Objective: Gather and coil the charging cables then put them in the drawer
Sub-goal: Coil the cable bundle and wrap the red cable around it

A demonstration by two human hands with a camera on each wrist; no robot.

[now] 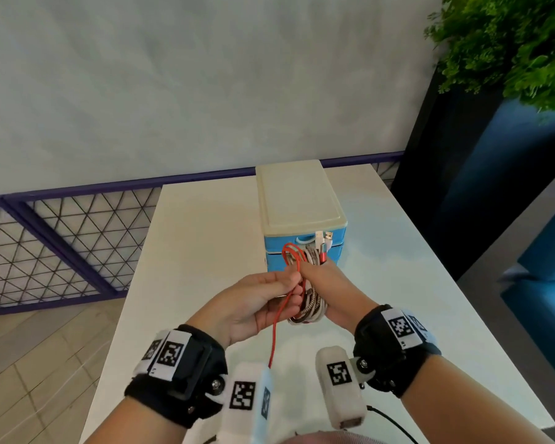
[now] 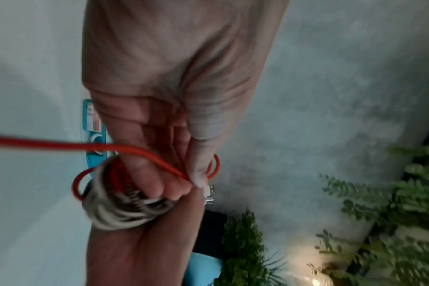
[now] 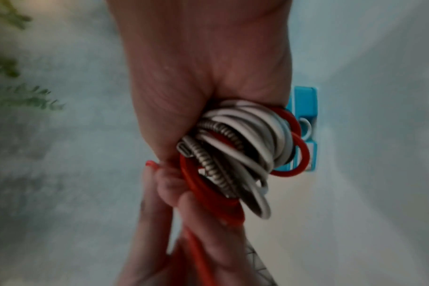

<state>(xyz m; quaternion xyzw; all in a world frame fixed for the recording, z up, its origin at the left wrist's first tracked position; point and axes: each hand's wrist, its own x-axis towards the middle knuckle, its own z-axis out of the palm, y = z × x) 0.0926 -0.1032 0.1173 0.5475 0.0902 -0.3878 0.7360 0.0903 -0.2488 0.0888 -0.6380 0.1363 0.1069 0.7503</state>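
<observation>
Head view: right hand (image 1: 326,283) clenches the coiled cables (image 1: 308,307); left hand (image 1: 257,302) pinches the red cable (image 1: 274,334); soft, springy loops, probably best held across the middle.

Both forearms are bare, with no sleeves. Each wrist wears a wide black strap band (image 1: 186,373) carrying a black plastic housing; the matching band on the right wrist (image 1: 385,350) looks the same. White fabric patches printed with black square fiducial markers (image 1: 172,352) wrap both bands. From each band a small metal bracket with a round silver screw (image 1: 217,383) holds a white padded camera pod (image 1: 247,398) bearing another black marker. A thin black cable (image 1: 394,424) trails from the right pod (image 1: 340,386).
</observation>
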